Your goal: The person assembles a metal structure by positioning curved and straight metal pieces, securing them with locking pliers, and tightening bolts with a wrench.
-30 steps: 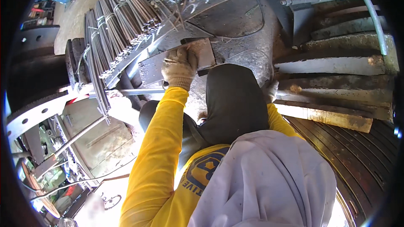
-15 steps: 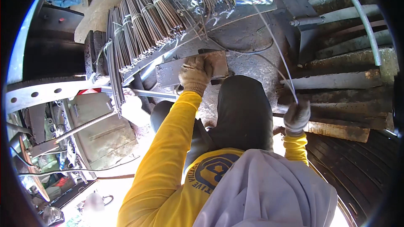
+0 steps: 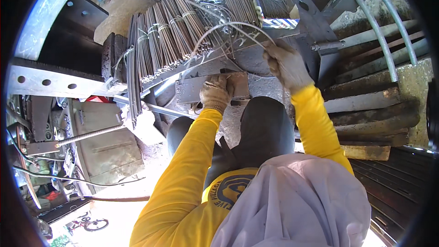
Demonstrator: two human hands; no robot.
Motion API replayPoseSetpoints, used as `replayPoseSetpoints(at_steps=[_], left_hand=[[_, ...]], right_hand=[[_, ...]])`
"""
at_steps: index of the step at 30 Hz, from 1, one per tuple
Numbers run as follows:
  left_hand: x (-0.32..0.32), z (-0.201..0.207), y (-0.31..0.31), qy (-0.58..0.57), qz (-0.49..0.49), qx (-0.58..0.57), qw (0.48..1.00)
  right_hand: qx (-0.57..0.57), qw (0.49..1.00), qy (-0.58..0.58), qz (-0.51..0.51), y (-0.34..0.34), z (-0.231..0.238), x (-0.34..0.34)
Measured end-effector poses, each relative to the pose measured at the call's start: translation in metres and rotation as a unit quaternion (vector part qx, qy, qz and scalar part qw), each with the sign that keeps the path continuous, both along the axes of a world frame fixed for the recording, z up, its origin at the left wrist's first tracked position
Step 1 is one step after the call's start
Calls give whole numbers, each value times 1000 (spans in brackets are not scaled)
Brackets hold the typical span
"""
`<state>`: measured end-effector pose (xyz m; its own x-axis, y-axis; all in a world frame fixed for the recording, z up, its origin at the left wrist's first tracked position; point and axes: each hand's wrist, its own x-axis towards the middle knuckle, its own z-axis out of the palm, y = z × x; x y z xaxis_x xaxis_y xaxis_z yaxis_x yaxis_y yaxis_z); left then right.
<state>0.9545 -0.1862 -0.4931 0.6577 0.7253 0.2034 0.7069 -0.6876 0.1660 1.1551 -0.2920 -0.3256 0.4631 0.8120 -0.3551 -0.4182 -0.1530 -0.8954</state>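
Note:
My left hand (image 3: pixel 216 93), in a dirty work glove, lies on a brownish metal plate (image 3: pixel 190 90) in front of my knees. Its fingers are curled toward the plate's far edge; what is under the palm is hidden. Up and to the right, my gloved right hand (image 3: pixel 287 66) is closed on a thin grey wire (image 3: pixel 215 28), which arcs leftward from the fingers past the rod bundles. Part of the wire blurs against the background. Tied bundles of thin metal rods (image 3: pixel 169 29) lie beyond the plate.
An open box of dark rods (image 3: pixel 274 7) stands at the back. Bent metal bars (image 3: pixel 378 36) and stacked beams (image 3: pixel 361 100) are on the right. A perforated metal beam (image 3: pixel 59 83) and a ribbed rod (image 3: pixel 91 136) lie to the left.
My right hand has swung up and inward from the lower right, carrying the wire, which now bows in an arc. My left hand stays on the plate. The view has shifted slightly.

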Motion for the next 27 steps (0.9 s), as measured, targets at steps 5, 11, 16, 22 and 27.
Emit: replayPoseSetpoints(at_steps=[5,11,16,22,27], left_hand=[[5,3,0,16,-9,-13,1000],[1,0,0,27,-8,16,999],[4,1,0,60,3,5,998],[0,3,-1,45,9,-4,999],[-2,5,1,0,-1,-15,1000]], right_hand=[[38,998,-7,-41,50,-17,11],[54,986,-123,96,74,-42,54],[93,915,-342,193,53,-39,56],[115,985,-98,85,-18,-6,19],[139,976,-121,116,-68,-2,13]])
